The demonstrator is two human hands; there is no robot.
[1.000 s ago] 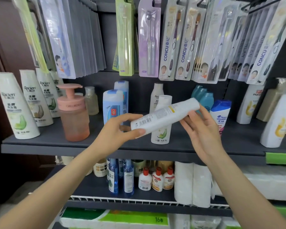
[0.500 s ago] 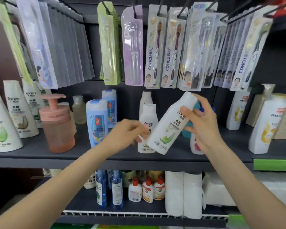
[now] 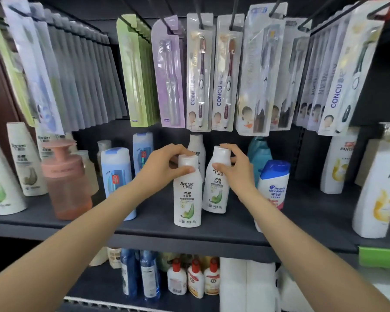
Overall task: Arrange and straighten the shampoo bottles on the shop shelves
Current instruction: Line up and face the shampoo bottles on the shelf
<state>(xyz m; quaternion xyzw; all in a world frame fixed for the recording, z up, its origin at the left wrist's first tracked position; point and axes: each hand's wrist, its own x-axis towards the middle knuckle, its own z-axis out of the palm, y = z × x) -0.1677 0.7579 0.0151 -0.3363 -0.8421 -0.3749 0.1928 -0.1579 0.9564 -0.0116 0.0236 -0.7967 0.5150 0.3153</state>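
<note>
Shampoo bottles stand along the dark shelf [image 3: 212, 238], and two white Raclen ones sit side by side near its middle. The front Raclen bottle [image 3: 187, 194] stands upright close to the shelf's front edge; the left hand [image 3: 164, 165] has its fingers and thumb curled round the cap. Just behind and to the right of it, the second Raclen bottle [image 3: 217, 183] leans slightly, gripped at its neck by the right hand [image 3: 236, 170], thumb in front and fingers wrapped behind. A third white bottle [image 3: 196, 147] stands further back, behind the front Raclen bottle. Right of the pair stands a blue-capped Head & Shoulders bottle [image 3: 273, 183]; left of them a pale blue bottle [image 3: 116, 176] and a pink pump dispenser [image 3: 65, 181]. Packaged toothbrushes [image 3: 200, 75] hang above the shelf.
</note>
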